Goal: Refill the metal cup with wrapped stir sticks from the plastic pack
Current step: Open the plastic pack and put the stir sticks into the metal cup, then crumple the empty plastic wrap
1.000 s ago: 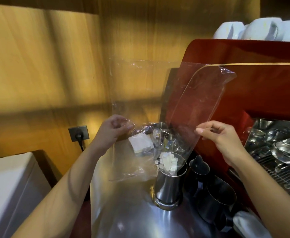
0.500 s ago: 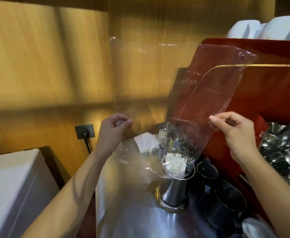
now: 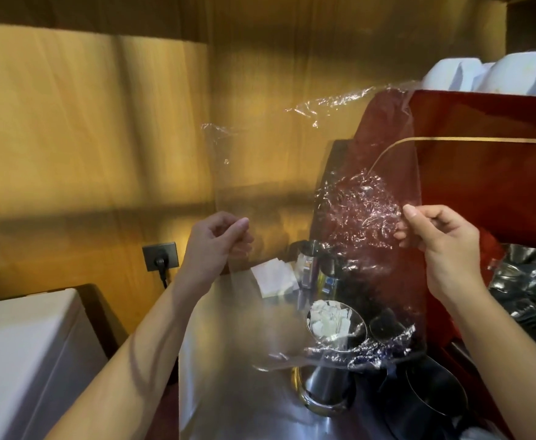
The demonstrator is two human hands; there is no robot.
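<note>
A clear plastic pack (image 3: 311, 185) hangs upright in front of me, see-through and with nothing visible inside it. My left hand (image 3: 215, 242) pinches its left edge and my right hand (image 3: 441, 246) pinches its right edge. The pack's lower end hangs just above and in front of the metal cup (image 3: 323, 389). That cup stands on the steel counter (image 3: 228, 392) and holds a bunch of white wrapped stir sticks (image 3: 330, 322), seen through the plastic.
A red espresso machine (image 3: 488, 173) fills the right, with white cups (image 3: 514, 74) on top. Dark metal pitchers (image 3: 431, 398) stand right of the cup. White napkins (image 3: 273, 274) and a steel container lie behind. A wall socket (image 3: 160, 257) and a white box (image 3: 22, 360) are at left.
Both hands have lifted the pack upward and spread it wider. Its crumpled lower end, which sat over the cup's mouth, now hangs free in front of the cup.
</note>
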